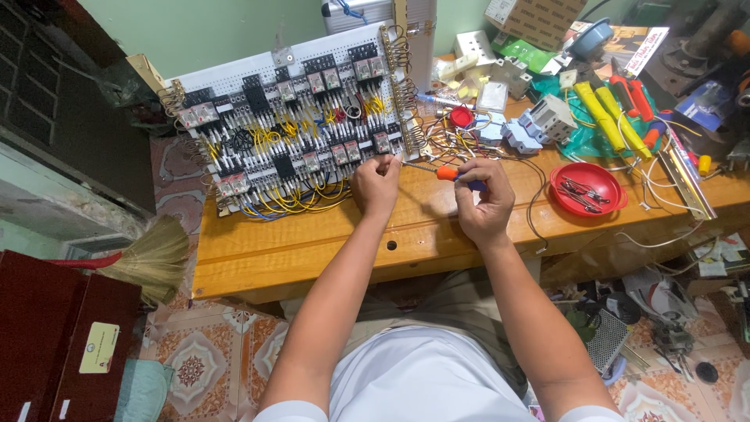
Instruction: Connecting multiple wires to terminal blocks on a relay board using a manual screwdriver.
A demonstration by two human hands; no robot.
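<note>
A white perforated panel [234, 74] lies on the wooden table [281, 242], packed with black relays and yellow, blue and red wires. My left hand [376, 184] pinches something small at the panel's lower right edge, likely a wire end. My right hand [484, 195] grips a screwdriver with an orange and blue handle [453, 175]. Its thin shaft points left toward my left fingers. A black wire [536, 203] loops around my right hand.
A red bowl [586, 187] of small tools sits right of my hands. Behind it lie yellow-handled and red-handled tools [613, 117], white electrical parts [547, 117] and boxes. A broom [148, 258] leans at the table's left; clutter covers the floor at right.
</note>
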